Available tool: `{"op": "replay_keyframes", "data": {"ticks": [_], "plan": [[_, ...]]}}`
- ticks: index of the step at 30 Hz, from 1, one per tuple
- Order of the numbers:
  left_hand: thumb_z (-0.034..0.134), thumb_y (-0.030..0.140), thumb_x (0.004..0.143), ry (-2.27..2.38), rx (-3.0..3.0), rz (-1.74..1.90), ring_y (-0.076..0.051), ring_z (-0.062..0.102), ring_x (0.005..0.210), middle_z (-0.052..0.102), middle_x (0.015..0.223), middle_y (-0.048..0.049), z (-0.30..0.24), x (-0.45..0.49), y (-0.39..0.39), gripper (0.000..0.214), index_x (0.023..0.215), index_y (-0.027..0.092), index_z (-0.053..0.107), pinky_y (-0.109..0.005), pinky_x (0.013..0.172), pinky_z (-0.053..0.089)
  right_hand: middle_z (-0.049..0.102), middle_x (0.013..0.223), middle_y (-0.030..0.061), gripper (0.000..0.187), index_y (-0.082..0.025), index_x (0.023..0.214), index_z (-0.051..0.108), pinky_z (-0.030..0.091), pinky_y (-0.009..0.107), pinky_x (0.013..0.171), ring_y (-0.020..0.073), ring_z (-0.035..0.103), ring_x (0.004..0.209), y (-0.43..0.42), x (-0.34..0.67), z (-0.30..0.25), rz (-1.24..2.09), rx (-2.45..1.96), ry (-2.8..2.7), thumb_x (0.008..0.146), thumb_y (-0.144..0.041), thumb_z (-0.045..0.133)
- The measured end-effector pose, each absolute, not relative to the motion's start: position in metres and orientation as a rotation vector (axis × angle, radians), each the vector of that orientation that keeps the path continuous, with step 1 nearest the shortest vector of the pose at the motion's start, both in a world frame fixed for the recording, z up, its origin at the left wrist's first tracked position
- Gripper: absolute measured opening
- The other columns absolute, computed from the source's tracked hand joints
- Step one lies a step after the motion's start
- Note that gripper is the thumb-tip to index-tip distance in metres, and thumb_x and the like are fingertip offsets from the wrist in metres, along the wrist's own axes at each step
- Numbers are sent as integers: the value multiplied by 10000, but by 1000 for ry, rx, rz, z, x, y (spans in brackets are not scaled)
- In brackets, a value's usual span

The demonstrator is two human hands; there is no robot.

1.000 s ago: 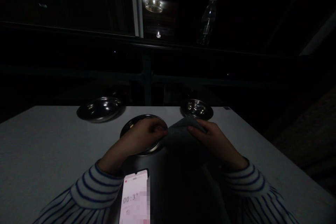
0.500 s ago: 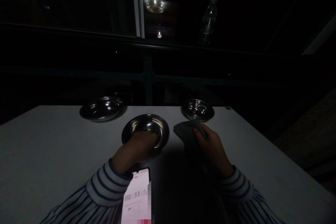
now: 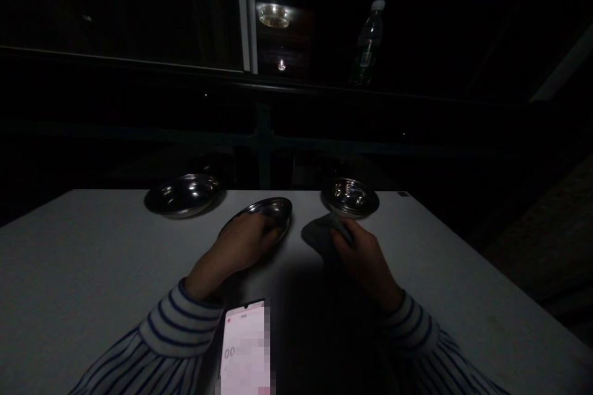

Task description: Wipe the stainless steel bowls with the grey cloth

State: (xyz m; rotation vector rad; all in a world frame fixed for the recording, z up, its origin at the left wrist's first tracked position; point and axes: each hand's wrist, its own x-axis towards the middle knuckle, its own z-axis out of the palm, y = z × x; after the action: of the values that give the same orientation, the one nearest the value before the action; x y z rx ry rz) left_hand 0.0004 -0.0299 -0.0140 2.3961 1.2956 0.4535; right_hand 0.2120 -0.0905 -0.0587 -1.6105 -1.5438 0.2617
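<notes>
My left hand [image 3: 248, 237] is closed on the near side of a shiny metal bowl [image 3: 280, 207] at the middle of the table. The bowl leans to one side, and the hand covers much of it, with its fingertips partly hidden. To the right, my right hand [image 3: 364, 253] pinches a dark grey cloth [image 3: 319, 234], whose free part hangs toward the bowl. A lit phone [image 3: 245, 345] showing a timer lies below my left hand, partly blurred out.
The white table [image 3: 106, 278] holds a wide metal bowl [image 3: 183, 197] at the back left and a smaller metal bowl [image 3: 349, 197] at the back right. Beyond the table edge, a clear bottle [image 3: 369, 43] with a white cap stands near a dark window.
My left hand has come out of the middle bowl's inside onto its near rim, and the bowl has tipped. My right hand has shifted slightly left with the cloth.
</notes>
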Motion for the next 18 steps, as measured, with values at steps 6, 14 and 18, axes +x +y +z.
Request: {"op": "replay_keyframes", "data": {"ticks": [6,14,18], "plan": [[446,425,792,1179,2179,658,-158,557,555,644,628,-27,-12,-9,-22,363,791,162,697,-242,505,325,652,951,69,233,-162,976,607,431,308,751,194,601,849,-77,189,-45,146,-1564,-1683,802,-183,455],[595,357,710,1117,1565,1036,-159,588,655,681,679,-31,-1,-5,-24,249,749,136,703,-236,590,413,623,917,73,254,-166,1046,595,456,338,804,191,579,862,-63,155,-34,30,-1389,-1741,839,-222,457],[629,347,699,998,1273,1095,-128,576,603,663,639,-15,-1,-2,-25,248,796,127,693,-223,569,423,584,1006,104,332,-147,1148,542,496,329,788,194,573,900,-65,145,-33,-29,-1272,-1844,859,-261,427]]}}
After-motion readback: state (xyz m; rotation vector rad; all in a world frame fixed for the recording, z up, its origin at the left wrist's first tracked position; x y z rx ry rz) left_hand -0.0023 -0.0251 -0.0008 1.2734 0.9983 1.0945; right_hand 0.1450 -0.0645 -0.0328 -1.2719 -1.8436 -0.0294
